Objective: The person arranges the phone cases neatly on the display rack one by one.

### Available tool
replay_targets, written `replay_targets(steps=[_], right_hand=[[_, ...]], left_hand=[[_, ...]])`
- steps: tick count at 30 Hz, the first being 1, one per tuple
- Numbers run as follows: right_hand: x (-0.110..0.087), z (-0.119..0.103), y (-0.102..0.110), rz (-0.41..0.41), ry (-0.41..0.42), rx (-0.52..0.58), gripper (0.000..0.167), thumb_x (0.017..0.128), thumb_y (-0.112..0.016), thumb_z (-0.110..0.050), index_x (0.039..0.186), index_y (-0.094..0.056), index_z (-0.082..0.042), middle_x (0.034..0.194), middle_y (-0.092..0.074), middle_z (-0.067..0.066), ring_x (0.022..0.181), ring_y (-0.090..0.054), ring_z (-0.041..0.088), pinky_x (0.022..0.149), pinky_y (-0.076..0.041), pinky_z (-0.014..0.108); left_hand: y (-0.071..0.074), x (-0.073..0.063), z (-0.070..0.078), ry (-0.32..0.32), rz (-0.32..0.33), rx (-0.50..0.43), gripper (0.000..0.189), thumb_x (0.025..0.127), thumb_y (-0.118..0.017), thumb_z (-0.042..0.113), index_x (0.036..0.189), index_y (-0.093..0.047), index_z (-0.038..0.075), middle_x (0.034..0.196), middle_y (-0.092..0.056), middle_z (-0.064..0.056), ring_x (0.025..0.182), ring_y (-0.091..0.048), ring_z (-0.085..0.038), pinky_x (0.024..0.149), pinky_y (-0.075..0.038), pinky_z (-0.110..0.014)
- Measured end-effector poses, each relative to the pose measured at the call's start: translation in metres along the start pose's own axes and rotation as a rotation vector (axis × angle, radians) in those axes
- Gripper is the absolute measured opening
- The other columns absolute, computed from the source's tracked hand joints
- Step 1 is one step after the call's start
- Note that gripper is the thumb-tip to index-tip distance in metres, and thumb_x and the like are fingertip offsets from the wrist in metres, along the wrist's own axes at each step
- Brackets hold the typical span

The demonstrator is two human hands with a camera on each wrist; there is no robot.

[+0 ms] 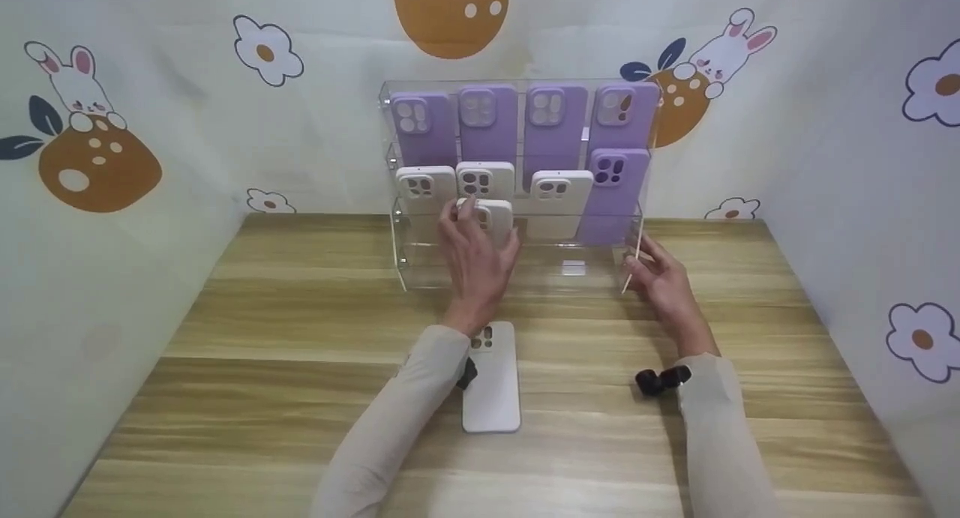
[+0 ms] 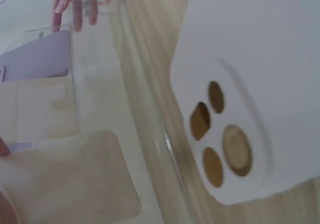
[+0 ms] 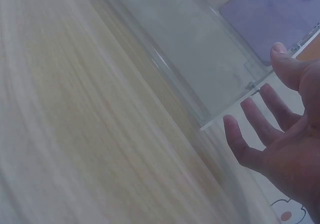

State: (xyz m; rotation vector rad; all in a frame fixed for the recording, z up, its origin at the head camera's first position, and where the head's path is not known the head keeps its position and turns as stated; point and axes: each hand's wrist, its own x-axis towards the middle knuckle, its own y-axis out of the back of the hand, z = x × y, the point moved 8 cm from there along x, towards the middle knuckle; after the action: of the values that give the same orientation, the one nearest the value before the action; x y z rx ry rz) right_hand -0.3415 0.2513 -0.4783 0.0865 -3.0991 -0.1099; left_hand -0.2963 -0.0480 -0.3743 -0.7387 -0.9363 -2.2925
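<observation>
In the head view my left hand point(image 1: 476, 259) holds a white phone case point(image 1: 501, 212) by its sides, at a lower tier of a clear acrylic display rack point(image 1: 517, 278). Its fingers lie along the left edge and its thumb along the right. The left wrist view shows the lower part of this case point(image 2: 75, 184), with only bits of the fingers at the frame's edge. At the rack's right side panel is my right hand point(image 1: 664, 278), its fingers loosely bent and spread in the right wrist view. Another white phone case point(image 1: 491, 387) lies on the table below my left wrist.
Purple phone cases point(image 1: 555, 128) fill the rack's top tier, with another purple case point(image 1: 619, 196) below at the right. Several white cases point(image 1: 562, 203) stand in the middle tier. The wood-grain table point(image 1: 300, 315) is bordered by patterned walls point(image 1: 187, 46).
</observation>
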Motion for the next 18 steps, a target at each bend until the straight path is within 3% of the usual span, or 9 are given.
replay_targets(steps=[5, 11, 18], right_hand=[[0.001, 0.0, 0.001, -0.007, 0.003, 0.032, 0.062, 0.101, -0.06, -0.018, 0.157, -0.033, -0.017, 0.151, -0.043, 0.016, 0.122, -0.059, 0.016, 0.082, -0.061, 0.033], [-0.001, 0.001, 0.001, -0.005, 0.005, -0.004, 0.06, 0.102, -0.058, -0.017, 0.157, -0.034, -0.019, 0.153, -0.042, 0.016, 0.123, -0.059, 0.015, 0.084, -0.061, 0.036], [-0.001, 0.001, 0.0, -0.003, -0.004, -0.01, 0.062, 0.101, -0.06, -0.021, 0.157, -0.033, -0.022, 0.153, -0.042, 0.014, 0.122, -0.06, 0.016, 0.084, -0.061, 0.037]], left_hand=[[-0.007, -0.005, -0.004, 0.018, -0.041, 0.001, 0.079, 0.081, -0.083, 0.022, 0.141, -0.035, 0.003, 0.143, -0.033, -0.024, 0.116, -0.054, -0.032, 0.1, -0.054, -0.036], [-0.012, -0.012, -0.013, 0.057, -0.062, 0.031, 0.077, 0.08, -0.083, 0.024, 0.138, -0.038, 0.002, 0.14, -0.036, -0.025, 0.117, -0.054, -0.034, 0.102, -0.053, -0.039], [-0.009, -0.014, -0.018, 0.112, -0.079, 0.076, 0.078, 0.082, -0.082, 0.031, 0.14, -0.038, 0.003, 0.141, -0.036, -0.024, 0.119, -0.053, -0.035, 0.1, -0.053, -0.043]])
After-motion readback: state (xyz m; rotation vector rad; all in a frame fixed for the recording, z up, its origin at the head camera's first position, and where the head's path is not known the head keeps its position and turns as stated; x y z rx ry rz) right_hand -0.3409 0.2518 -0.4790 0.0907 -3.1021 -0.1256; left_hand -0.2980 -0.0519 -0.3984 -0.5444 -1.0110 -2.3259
